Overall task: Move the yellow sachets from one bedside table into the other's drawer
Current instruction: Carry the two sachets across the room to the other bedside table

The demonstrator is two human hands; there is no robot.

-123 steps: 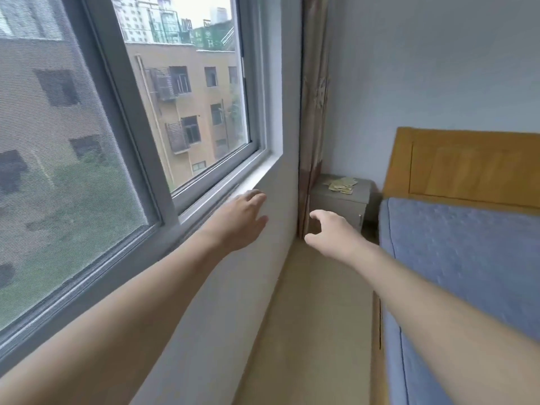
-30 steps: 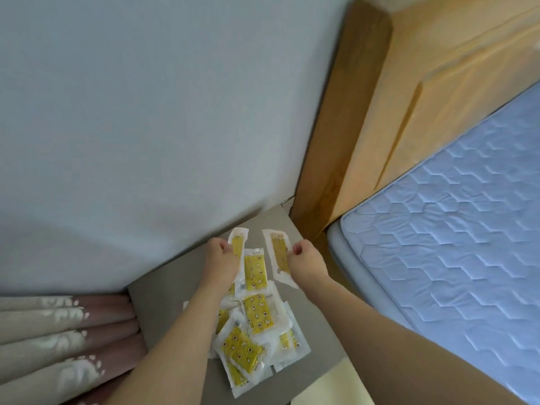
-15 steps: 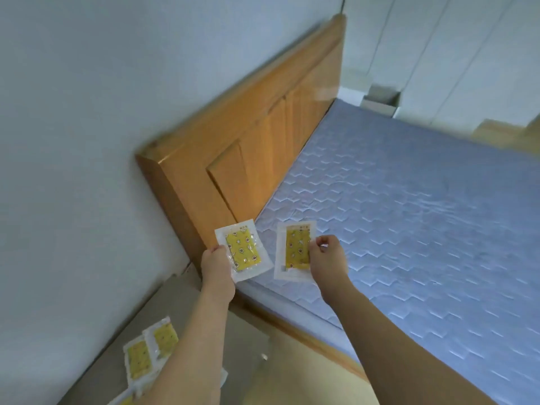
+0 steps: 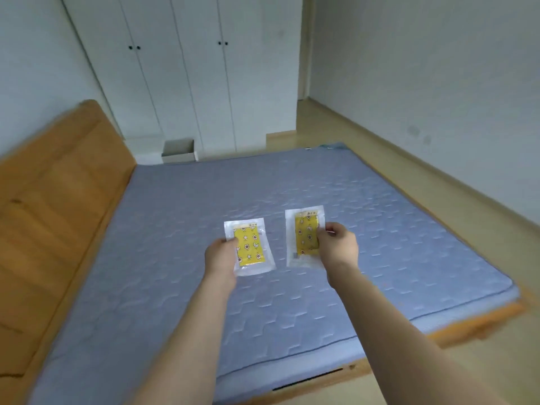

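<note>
While the left hand (image 4: 219,257) is pinching one yellow sachet (image 4: 249,246), the right hand (image 4: 339,246) is pinching another sachet (image 4: 305,235) above the mattress (image 4: 175,229).

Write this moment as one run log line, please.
left hand: holds left sachet | right hand: holds right sachet | over mattress | drawer: not visible

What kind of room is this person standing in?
Most likely a bedroom. A blue quilted mattress lies on a wooden bed frame with a headboard, and white wardrobe doors line the far wall.
</note>
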